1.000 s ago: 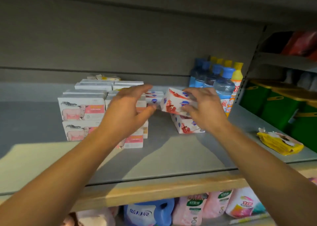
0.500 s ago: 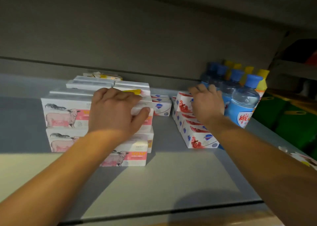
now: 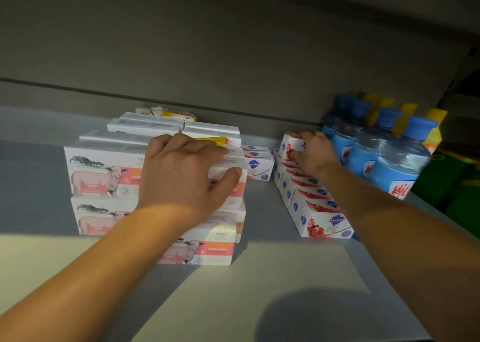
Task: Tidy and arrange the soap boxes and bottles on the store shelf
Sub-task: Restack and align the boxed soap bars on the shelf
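Observation:
White and pink soap boxes with a sheep picture (image 3: pixel 101 178) are stacked on the left of the grey shelf (image 3: pixel 272 276). My left hand (image 3: pixel 181 178) grips the top box of the right-hand stack, thumb on its front. A row of white soap boxes with red fruit print (image 3: pixel 317 211) runs back from the shelf front. My right hand (image 3: pixel 314 152) grips the rearmost red-print box (image 3: pixel 292 142), which sits raised on that row. Blue-capped bottles (image 3: pixel 394 165) stand just right of it.
White boxes with a blue shield logo (image 3: pixel 259 165) lie between the two groups. Yellow-capped bottles (image 3: pixel 436 120) stand behind the blue ones. A yellow packet (image 3: pixel 179 115) lies at the back wall. Green items (image 3: pixel 457 185) sit past the shelf's right edge.
My right hand carried the red-print box from mid-shelf to the back of its row. My left hand moved onto the sheep box stack and took hold of the top box. The view moved closer.

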`<state>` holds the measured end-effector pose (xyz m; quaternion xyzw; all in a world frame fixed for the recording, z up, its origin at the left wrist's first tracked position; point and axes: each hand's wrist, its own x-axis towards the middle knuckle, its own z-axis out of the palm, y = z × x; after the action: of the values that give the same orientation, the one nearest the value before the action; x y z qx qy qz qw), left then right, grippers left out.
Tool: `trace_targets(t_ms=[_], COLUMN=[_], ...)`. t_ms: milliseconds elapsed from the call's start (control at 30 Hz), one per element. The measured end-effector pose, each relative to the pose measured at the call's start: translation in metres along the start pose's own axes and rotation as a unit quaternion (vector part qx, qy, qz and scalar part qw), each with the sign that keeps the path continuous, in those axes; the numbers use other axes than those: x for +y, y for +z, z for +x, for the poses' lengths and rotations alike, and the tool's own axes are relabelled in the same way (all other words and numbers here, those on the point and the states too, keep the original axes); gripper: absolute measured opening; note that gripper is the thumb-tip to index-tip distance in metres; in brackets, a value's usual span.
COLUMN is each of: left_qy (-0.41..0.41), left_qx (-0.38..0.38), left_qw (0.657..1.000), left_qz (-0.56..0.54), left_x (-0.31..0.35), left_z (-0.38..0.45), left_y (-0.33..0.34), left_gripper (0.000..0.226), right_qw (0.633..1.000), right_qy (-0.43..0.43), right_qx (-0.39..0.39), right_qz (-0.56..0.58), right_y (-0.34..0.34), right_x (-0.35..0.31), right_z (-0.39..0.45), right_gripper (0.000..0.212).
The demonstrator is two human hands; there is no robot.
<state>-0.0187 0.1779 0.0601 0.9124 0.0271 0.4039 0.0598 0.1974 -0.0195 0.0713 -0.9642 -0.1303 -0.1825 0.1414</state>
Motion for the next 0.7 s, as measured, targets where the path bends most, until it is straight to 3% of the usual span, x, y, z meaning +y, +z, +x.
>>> trace_targets(t_ms=[333,500,567,600,667,700], left_qy=[-0.002,-0.002,-0.001,0.000,-0.001,-0.002], left_qx=[0.003,0.010,0.011,0.010,0.008,0.006], left_qw=[1.000,1.000,0.999,0.999,1.000,1.000], left_qz=[-0.023,-0.030,-0.031,-0.030,-0.028,-0.026], left_x=[0.000,0.001,0.001,0.001,0.001,0.001], left_z=[-0.001,-0.001,-0.001,-0.001,-0.001,-0.001], left_y=[0.001,0.001,0.001,0.001,0.000,0.000], left_gripper=[0.052,0.051,0.051,0.051,0.052,0.052], right_qw=[0.988,0.984,0.989,0.994,0.993,0.991], right_qy=[0.023,0.017,0.011,0.008,-0.021,-0.050], right_qx=[-0.104,-0.130,-0.096,-0.038,0.081,0.088], right_qz=[0.110,0.122,0.115,0.103,0.085,0.086], right_y=[0.003,0.000,-0.001,-0.001,-0.001,0.000], right_x=[-0.004,-0.002,-0.002,-0.003,-0.009,-0.014], right_z=[0.025,0.028,0.026,0.023,0.015,0.011], right_gripper=[0.082,0.083,0.084,0.078,0.054,0.042])
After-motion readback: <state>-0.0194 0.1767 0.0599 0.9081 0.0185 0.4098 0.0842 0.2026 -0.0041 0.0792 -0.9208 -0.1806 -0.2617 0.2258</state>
